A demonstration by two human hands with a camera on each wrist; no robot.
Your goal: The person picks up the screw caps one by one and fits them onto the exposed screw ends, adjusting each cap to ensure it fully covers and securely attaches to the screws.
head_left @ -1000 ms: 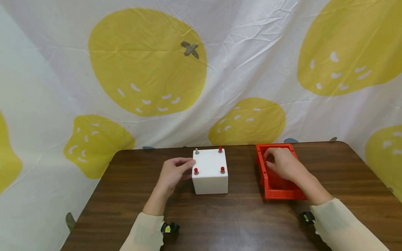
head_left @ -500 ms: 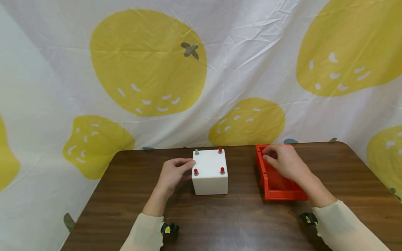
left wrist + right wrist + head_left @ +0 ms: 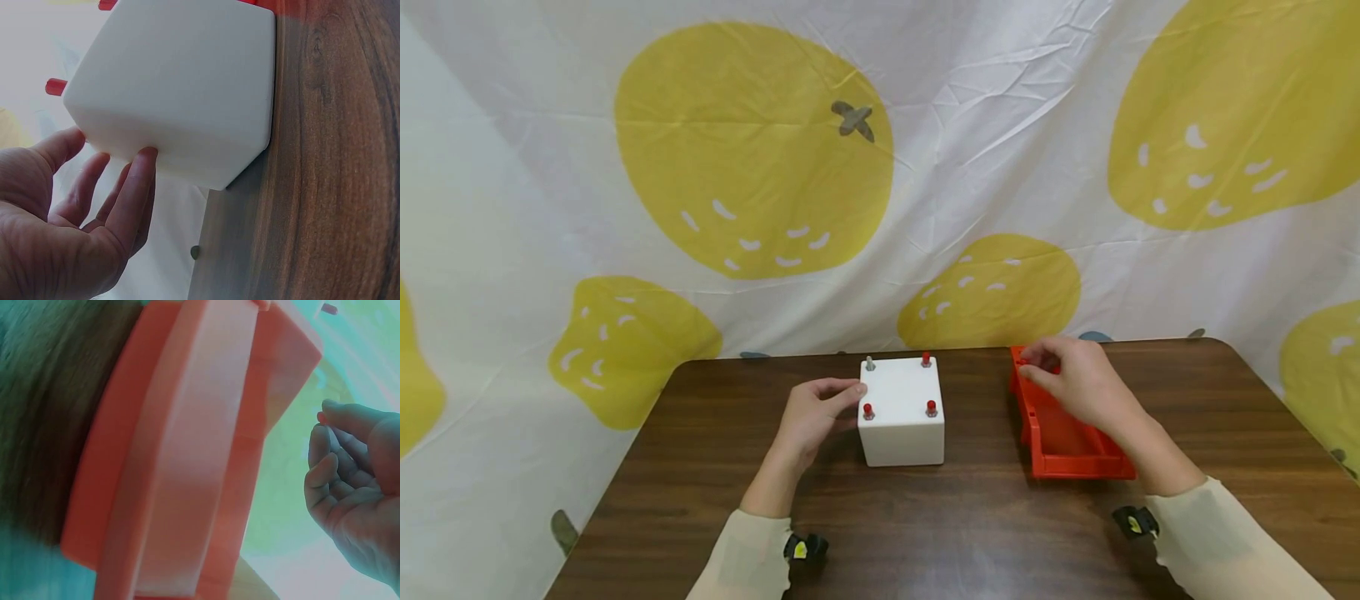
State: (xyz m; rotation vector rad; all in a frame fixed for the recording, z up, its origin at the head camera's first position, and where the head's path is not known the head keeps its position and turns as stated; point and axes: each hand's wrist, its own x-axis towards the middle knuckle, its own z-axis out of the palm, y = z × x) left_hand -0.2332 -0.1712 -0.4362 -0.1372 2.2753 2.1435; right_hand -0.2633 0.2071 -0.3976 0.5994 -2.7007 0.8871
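A white box [image 3: 904, 445] stands on the table with metal studs at its top corners. Three studs wear a red cap [image 3: 931, 406]; the far left stud [image 3: 870, 363] is bare metal. My left hand [image 3: 811, 415] rests its thumb and fingertips against the box's left side, fingers fairly straight. Over the far part of the red bin [image 3: 1081, 467], my right hand [image 3: 1078, 382] pinches a small red cap [image 3: 322, 417] between thumb and index finger. The hand hides part of the bin's inside.
The brown wooden table [image 3: 970, 525] runs back to a hanging cloth [image 3: 985, 150] printed with yellow fruit. The bin stands right of the box, with a strip of tabletop between them. Both wrists wear a black camera band [image 3: 806, 547].
My right hand has risen from inside the bin and shifted slightly left with the red cap. The left hand and the box have stayed in place.
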